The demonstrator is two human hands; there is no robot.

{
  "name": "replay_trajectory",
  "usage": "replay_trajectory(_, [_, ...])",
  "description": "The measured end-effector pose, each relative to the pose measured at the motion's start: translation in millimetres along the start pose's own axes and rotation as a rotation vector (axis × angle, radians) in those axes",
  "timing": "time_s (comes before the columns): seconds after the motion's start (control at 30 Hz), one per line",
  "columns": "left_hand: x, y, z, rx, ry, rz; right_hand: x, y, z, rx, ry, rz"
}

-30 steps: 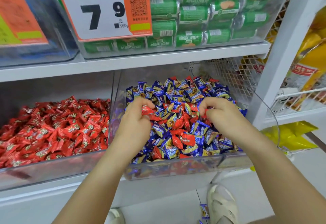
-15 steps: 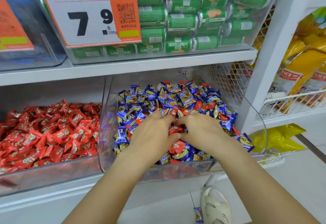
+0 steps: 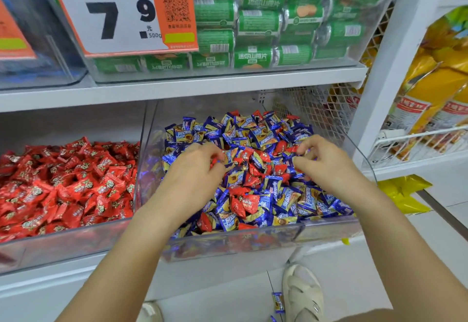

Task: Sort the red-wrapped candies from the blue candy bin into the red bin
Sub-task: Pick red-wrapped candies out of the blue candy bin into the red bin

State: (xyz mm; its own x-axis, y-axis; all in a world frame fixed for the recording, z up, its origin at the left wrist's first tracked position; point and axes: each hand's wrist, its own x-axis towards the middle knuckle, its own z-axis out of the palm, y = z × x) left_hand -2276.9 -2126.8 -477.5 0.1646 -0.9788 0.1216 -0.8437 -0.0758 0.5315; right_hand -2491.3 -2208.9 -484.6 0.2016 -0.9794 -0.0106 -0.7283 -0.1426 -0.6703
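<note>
The clear blue candy bin [image 3: 253,243] holds blue-wrapped candies [image 3: 255,134] mixed with red-wrapped candies [image 3: 255,167], mostly in its middle. To its left stands the red bin [image 3: 63,245], heaped with red candies [image 3: 63,182]. My left hand [image 3: 192,177] is over the left half of the blue bin, with its fingers curled round a red candy at the fingertips. My right hand [image 3: 326,164] hovers over the right half with curled fingers. Motion blur hides whether it holds anything.
An upper shelf carries green snack packs [image 3: 266,20] behind an orange price sign [image 3: 121,10]. A white post [image 3: 395,68] and a wire basket of yellow bags [image 3: 430,108] stand to the right. A dropped blue candy [image 3: 278,301] lies on the floor beside my sandal [image 3: 302,293].
My hands met over the middle of the blue bin half a second ago and have now spread apart, left hand leftwards and right hand rightwards. The camera has come closer.
</note>
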Motion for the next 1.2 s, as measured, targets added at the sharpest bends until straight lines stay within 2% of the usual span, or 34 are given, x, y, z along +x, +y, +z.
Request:
replay_trajectory(0.1, [-6.1,-0.4,-6.3,-0.087,0.035,-0.013,-1.8,1.7,6.1,-0.045,-0.042,-0.011])
replay_trajectory(0.2, [-10.5,4.1,-6.3,-0.054,0.051,-0.011,-2.2,-0.9,4.9,-0.077,0.030,-0.013])
replay_trajectory(0.3, [-12.5,11.2,-2.8,-0.054,-0.098,0.063,-2.0,-2.9,2.1,-0.153,0.005,-0.041])
replay_trajectory(0.4, [-15.4,16.5,4.1,0.019,-0.307,0.093,-3.9,-2.0,5.0,-0.162,-0.159,-0.105])
replay_trajectory(0.47, [-17.3,19.8,11.0,0.092,-0.338,0.052,-3.7,-0.8,7.7,-0.178,-0.251,-0.117])
replay_trajectory(0.63, [-18.5,24.3,28.7,0.223,-0.305,0.017,-0.6,-1.9,16.9,-0.365,-0.231,-0.143])
replay_trajectory(0.73, [-15.2,21.7,27.5,0.297,-0.303,0.053,0.2,-3.0,18.8,-0.323,-0.265,-0.149])
replay_trajectory(0.87, [-9.8,14.5,25.7,0.314,-0.236,0.070,-0.7,-2.7,18.5,-0.315,-0.205,-0.217])
replay_trajectory(1.0, [-9.2,8.5,20.5,0.199,-0.103,0.063,-1.3,-0.4,18.2,-0.315,-0.162,-0.237])
replay_trajectory(1.2, [-7.2,-4.1,-11.2,-0.097,0.060,-0.021,-5.8,-5.9,0.7,-0.200,0.071,-0.201])
